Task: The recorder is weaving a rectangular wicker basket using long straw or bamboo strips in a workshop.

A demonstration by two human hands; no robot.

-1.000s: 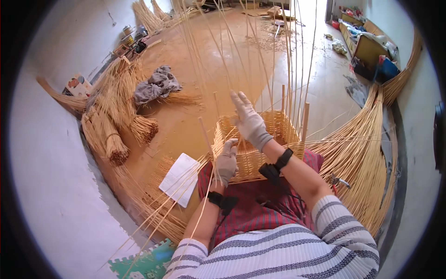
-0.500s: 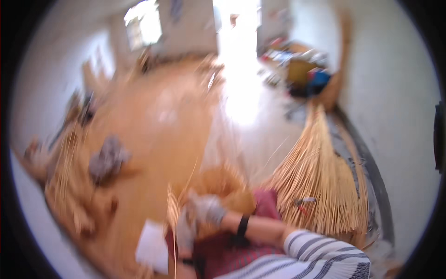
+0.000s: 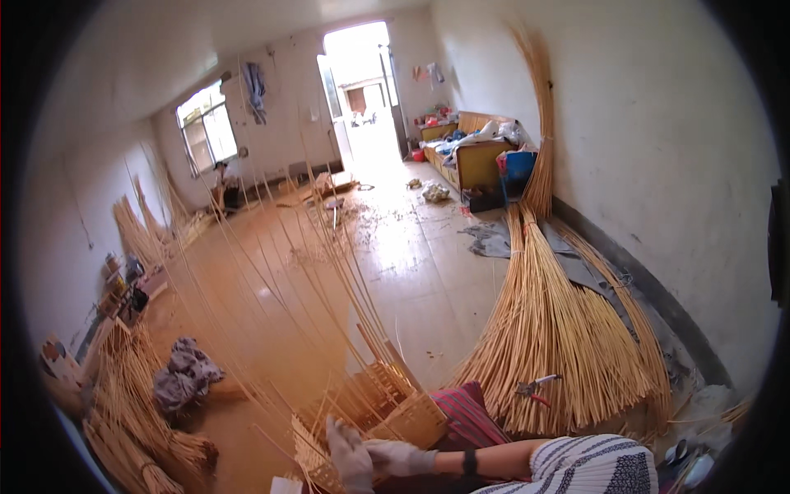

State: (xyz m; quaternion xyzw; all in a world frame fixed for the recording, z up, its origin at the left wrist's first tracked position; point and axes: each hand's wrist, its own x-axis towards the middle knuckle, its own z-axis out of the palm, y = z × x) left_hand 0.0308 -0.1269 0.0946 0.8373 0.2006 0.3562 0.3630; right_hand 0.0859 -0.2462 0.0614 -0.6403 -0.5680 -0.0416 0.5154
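Basket-weaving wkshp in home-like rm: stick bundles (image 3: 559,329) on flr (image 3: 436,288), part-woven basket (image 3: 411,421), cluttered settee (image 3: 480,169).

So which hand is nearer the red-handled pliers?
Right. The right hand, at the basket, is left of the pliers; the left hand, also at the basket, lies farther left.

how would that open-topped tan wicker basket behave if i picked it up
Probably light for its size: the open-topped tan wicker basket is thin-walled. Its sides may flex slightly, being interlaced thin strands, while the thick brown corner stick looks likely to stay stiff.
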